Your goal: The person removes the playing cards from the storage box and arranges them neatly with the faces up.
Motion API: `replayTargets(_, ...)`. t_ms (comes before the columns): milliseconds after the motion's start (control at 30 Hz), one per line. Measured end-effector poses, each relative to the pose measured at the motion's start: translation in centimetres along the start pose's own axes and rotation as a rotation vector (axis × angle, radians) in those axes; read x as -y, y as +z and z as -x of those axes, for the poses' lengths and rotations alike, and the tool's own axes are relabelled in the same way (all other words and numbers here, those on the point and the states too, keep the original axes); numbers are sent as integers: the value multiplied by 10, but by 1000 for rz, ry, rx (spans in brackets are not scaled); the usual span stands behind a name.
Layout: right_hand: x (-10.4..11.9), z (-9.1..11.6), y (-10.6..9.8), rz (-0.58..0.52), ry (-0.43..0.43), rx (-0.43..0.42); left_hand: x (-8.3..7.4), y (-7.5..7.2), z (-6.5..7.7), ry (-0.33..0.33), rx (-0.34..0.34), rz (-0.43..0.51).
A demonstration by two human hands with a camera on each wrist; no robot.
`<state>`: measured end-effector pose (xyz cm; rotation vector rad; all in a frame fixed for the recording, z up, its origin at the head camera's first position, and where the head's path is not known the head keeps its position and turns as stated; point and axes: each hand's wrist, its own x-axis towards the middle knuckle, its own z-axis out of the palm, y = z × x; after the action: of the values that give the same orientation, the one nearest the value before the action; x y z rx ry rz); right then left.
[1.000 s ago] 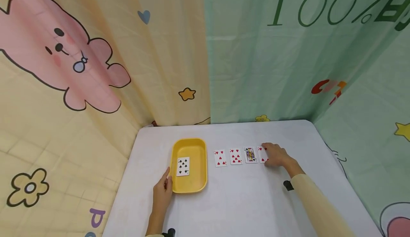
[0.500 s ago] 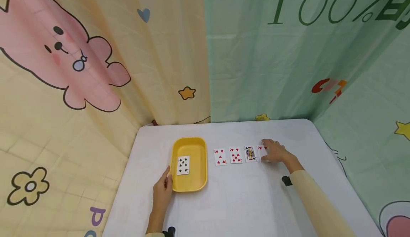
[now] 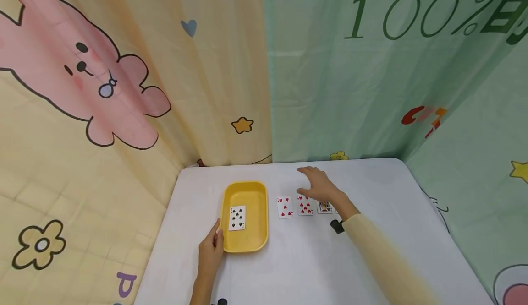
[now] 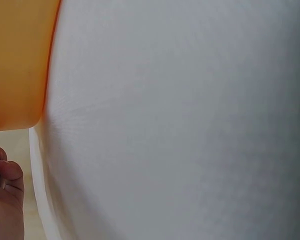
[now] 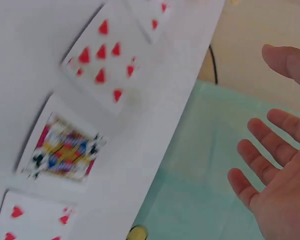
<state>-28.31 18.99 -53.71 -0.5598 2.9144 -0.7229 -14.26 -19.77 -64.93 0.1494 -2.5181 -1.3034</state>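
A yellow tray [image 3: 256, 243] stands on the table, and a spade card [image 3: 237, 218] lies face up in its left half. At the tray's left rim, my left hand [image 3: 210, 253] grips the edge with curled fingers; the left wrist view shows only part of this hand. Right of the tray lie a heart card [image 3: 285, 207], a second heart card [image 3: 305, 206], a club face card [image 5: 65, 150] and another heart card [image 5: 32, 217], in a row. My right hand [image 3: 323, 188] is over that row, thumb and fingers spread, holding nothing. It partly hides the cards beneath.
The white table [image 3: 280, 268] has its far edge close to the patterned curtains [image 3: 330, 89]. Each wrist carries a black camera piece [image 3: 337, 226]. More white tabletop extends in front of the cards.
My right hand has left the rightmost heart card and moved left over the row without a card. The left hand stays at the tray. The head view has tilted slightly.
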Motion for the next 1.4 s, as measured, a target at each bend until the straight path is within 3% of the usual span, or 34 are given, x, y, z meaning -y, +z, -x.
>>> replayTargets(267, 94, -40, 40, 37, -211, 91, 1, 0, 2, -26, 11, -11)
replayTargets(500, 136, -60, 103, 80, -199, 246, -2, 0, 2, 6, 0, 8)
replayTargets(667, 144, -64, 137, 187, -219, 310, -2, 2, 1, 23, 12, 23)
replayTargets(900, 151, -62, 162, 282, -213, 292, -1, -1, 2, 24, -1, 22)
replayTargets(1033, 154, -58, 163, 286, -218, 261, -1, -1, 3, 12, 2, 20)
replayTargets(1400, 155, -59, 162, 285, -189, 274, -1, -2, 2, 42, 0, 19)
